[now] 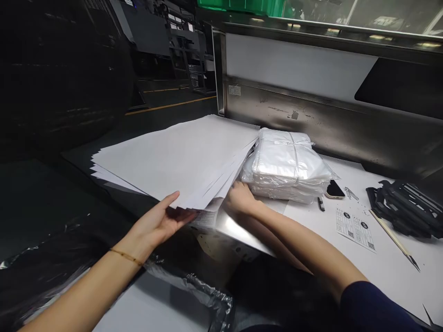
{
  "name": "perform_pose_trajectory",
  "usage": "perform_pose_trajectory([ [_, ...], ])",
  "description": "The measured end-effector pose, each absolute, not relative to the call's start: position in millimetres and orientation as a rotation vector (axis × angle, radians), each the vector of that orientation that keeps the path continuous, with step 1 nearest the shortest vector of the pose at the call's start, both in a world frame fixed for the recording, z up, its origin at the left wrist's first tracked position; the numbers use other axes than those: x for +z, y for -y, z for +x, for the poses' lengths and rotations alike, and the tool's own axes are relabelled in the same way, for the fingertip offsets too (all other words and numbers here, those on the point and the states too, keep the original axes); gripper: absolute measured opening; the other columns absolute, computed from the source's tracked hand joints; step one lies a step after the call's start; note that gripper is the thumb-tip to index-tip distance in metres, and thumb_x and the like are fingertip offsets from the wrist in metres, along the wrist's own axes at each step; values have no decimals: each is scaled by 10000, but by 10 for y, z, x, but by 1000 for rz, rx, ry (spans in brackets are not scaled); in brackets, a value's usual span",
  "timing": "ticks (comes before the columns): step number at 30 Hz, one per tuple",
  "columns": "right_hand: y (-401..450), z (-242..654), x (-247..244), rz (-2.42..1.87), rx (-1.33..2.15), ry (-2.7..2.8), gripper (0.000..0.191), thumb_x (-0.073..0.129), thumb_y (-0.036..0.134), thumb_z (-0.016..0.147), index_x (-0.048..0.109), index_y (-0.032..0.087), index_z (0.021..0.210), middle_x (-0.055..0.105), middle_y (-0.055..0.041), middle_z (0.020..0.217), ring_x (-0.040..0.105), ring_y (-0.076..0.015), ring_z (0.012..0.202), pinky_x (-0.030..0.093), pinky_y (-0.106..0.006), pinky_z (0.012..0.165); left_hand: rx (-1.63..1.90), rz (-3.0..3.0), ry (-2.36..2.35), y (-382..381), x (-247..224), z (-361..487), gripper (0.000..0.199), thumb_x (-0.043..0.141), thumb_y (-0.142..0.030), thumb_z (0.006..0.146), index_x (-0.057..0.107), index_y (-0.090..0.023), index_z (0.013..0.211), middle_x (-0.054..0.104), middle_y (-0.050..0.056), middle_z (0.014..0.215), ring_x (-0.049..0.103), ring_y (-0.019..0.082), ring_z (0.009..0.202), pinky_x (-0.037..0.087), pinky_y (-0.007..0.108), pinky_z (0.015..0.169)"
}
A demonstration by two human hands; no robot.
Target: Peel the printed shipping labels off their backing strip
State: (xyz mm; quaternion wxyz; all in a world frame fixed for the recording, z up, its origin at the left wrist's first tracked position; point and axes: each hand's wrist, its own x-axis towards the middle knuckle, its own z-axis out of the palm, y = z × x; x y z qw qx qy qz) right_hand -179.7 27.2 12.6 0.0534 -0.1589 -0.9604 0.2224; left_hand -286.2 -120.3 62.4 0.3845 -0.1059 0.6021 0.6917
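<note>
A thick stack of large white sheets (pixel 180 157) lies at the centre left, its near corner sticking out over the table's edge. My left hand (pixel 162 226) grips that near corner, thumb on top and fingers underneath. At the stack's right side is my right hand (pixel 240 196), bent inward beside the bundle of clear plastic bags (pixel 285 161). Its fingertips are partly hidden by the sheets, and what they hold, if anything, cannot be made out. String ties the bundle, which sits against the stack's right edge.
On the white-covered table (pixel 391 276) lie a phone (pixel 335 190), a black marker (pixel 321 204), printed labels (pixel 355 229), tweezers (pixel 394 237) and black parts (pixel 404 207). A metal panel (pixel 294 110) stands behind. Below is a plastic-lined box (pixel 155 304).
</note>
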Motion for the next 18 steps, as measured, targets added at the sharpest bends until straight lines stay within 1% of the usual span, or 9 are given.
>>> perform_pose_trajectory([
  [2, -168, -1471, 239, -447, 701, 2877, 234, 466, 257, 790, 522, 131, 979, 462, -95, 1139, 399, -235, 1058, 288, -454, 877, 1675, -143, -1612, 1286, 524, -2821, 84, 507, -213, 749, 556, -154, 783, 630, 42, 603, 632, 224, 587, 536, 349, 522],
  [5, -64, -831, 383, -375, 798, 2777, 213, 448, 220, 787, 545, 139, 958, 528, -88, 1076, 460, -199, 994, 326, -361, 856, 1567, -32, -1700, 1412, 441, -2712, 223, 434, -333, 777, 538, -136, 769, 654, 139, 672, 634, 273, 666, 525, 341, 533],
  [7, -50, -347, 424, -466, 869, 2663, 204, 417, 238, 806, 540, 172, 955, 567, -64, 1005, 496, -169, 938, 359, -311, 830, 1583, 31, -1755, 1503, 393, -2596, 163, 413, -290, 792, 515, -172, 745, 666, 108, 709, 630, 245, 705, 523, 315, 556],
  [9, -51, 133, 418, -642, 923, 2534, 189, 382, 245, 826, 529, 213, 940, 577, -53, 967, 509, -169, 924, 386, -303, 801, 1606, 79, -1825, 1605, 309, -2457, 82, 449, -171, 771, 522, -193, 741, 664, 46, 697, 622, 201, 702, 517, 259, 542],
  [12, 31, 723, 331, -918, 1016, 2375, 180, 364, 262, 837, 531, 249, 904, 583, -47, 902, 538, -177, 857, 423, -300, 730, 1524, 75, -1891, 1762, 108, -2248, 173, 535, -61, 681, 563, -190, 793, 649, 26, 709, 595, 166, 664, 496, 194, 488],
  [13, 100, 860, 275, -1000, 1117, 2322, 174, 377, 281, 832, 539, 257, 893, 583, -43, 887, 544, -178, 839, 424, -302, 726, 1474, 72, -1898, 1809, 31, -2181, 190, 568, -71, 655, 570, -189, 804, 647, 32, 714, 588, 166, 651, 491, 188, 474],
  [15, 298, 1036, 122, -1095, 1483, 2211, 172, 421, 336, 806, 567, 264, 859, 587, -37, 861, 554, -181, 807, 420, -313, 744, 1383, 114, -1937, 1889, -115, -2051, 190, 619, -130, 614, 579, -190, 791, 648, 46, 708, 585, 173, 627, 485, 186, 462],
  [17, 535, 1115, -54, -1120, 1879, 2118, 198, 450, 400, 775, 595, 269, 811, 597, -34, 824, 572, -184, 773, 424, -321, 747, 1304, 202, -2014, 1950, -229, -1923, 165, 635, -170, 591, 591, -196, 748, 654, 57, 686, 591, 172, 600, 473, 176, 454],
  [18, 645, 1140, -128, -1149, 1977, 2100, 208, 457, 433, 761, 601, 288, 798, 603, -31, 810, 580, -187, 777, 429, -316, 736, 1269, 245, -2057, 1974, -271, -1861, 144, 634, -170, 585, 597, -200, 720, 658, 61, 673, 594, 169, 586, 464, 170, 449],
])
